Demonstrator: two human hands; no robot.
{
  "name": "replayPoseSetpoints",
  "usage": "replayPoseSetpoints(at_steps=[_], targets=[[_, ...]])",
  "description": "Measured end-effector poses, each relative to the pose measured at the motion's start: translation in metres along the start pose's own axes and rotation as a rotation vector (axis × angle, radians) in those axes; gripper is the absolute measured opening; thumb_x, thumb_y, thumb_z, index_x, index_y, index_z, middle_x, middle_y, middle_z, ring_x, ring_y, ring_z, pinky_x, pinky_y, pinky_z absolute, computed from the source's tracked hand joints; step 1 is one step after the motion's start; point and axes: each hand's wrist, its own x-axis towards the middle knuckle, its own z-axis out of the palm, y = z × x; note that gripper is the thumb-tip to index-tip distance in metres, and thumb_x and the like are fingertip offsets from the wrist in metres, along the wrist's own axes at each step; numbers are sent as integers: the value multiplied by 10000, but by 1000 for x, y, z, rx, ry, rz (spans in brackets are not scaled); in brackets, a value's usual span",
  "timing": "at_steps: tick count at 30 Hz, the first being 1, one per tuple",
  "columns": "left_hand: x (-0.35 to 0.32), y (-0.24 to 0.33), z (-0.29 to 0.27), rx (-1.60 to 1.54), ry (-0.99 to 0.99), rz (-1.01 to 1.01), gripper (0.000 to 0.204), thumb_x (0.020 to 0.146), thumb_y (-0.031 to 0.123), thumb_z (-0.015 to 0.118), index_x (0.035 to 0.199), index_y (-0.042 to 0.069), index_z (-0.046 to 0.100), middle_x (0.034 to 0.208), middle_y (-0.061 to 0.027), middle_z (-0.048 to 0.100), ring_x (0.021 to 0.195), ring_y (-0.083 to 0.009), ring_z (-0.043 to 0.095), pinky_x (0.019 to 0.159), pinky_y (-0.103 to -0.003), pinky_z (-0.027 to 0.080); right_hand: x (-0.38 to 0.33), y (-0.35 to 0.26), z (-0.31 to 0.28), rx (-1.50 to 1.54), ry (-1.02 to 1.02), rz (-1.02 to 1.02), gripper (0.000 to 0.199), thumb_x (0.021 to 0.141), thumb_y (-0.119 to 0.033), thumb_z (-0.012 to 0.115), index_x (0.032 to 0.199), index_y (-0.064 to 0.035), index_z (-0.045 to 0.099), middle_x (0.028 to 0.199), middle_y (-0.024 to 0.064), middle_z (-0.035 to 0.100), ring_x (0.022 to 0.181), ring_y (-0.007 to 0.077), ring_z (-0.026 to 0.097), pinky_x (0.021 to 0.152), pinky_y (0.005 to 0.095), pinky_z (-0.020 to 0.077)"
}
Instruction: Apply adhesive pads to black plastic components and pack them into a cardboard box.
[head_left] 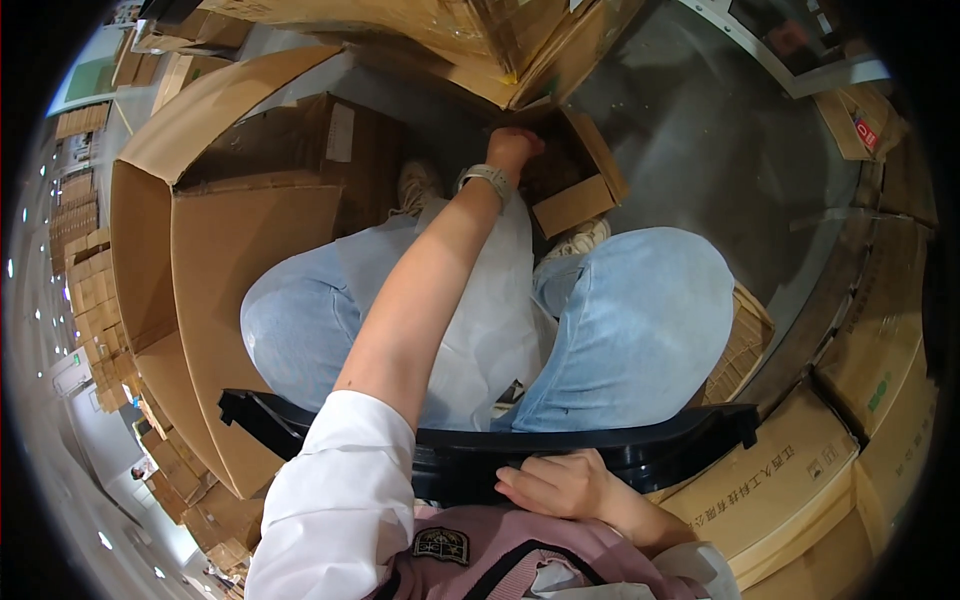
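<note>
My left hand [514, 150] reaches far forward to the left side of a small open cardboard box [577, 205] on the floor. Its fingers look curled; their tips, and whatever they may hold, are hidden. Across my lap lies a long, curved black plastic part [690, 442] with clip-like ends. My right hand [562, 485] is closed at the near edge of this part, close to my body, with its fingers bent round. A translucent whitish plastic sheet [490, 310] drapes between my knees and reaches toward the small box.
A large open carton [250, 235] stands on the left, with a darker box [365, 150] beside it. Another big carton [460, 40] is ahead. Taped cartons [780, 480] line the right side, and a metal-edged frame [790, 75] is at the far right. Grey floor [700, 150] shows between.
</note>
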Motion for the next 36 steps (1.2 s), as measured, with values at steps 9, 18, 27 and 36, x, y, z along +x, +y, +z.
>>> replayPoseSetpoints(at_steps=[9, 18, 27, 36], targets=[[-44, 66, -17, 393, -270, 401, 240, 857, 219, 585, 1004, 52, 675, 869, -57, 685, 817, -217, 650, 719, -320, 493, 4, -5, 7, -4, 6, -37, 131, 756, -139, 724, 802, -64, 626, 614, 8, 507, 456, 139, 530, 396, 268, 424], [-287, 132, -69, 1099, -606, 732, 522, 882, 520, 533, 884, 15, 665, 834, -199, 666, 785, -360, 648, 685, -417, 510, 22, -34, -52, -526, 276, -131, 293, 616, 41, 658, 901, -24, 671, 749, 110, 581, 659, 274, 602, 552, 365, 495], [-403, 29, -106, 1336, -517, 619, 378, 820, 387, 645, 834, 11, 673, 784, -211, 652, 766, -394, 628, 676, -463, 494, -26, -17, -89, -845, 526, 385, 400, 759, -49, 688, 1141, -26, 572, 1048, 141, 554, 960, 319, 566, 882, 389, 442], [-499, 115, -184, 1256, 194, 949, 157, 858, 213, 598, 842, 66, 650, 649, -178, 599, 620, -370, 602, 597, -433, 494, -5, -42, -113, 74, 1017, 380, 418, 981, -248, 465, 1356, -73, 406, 1118, 54, 581, 949, 136, 584, 753, 262, 453]])
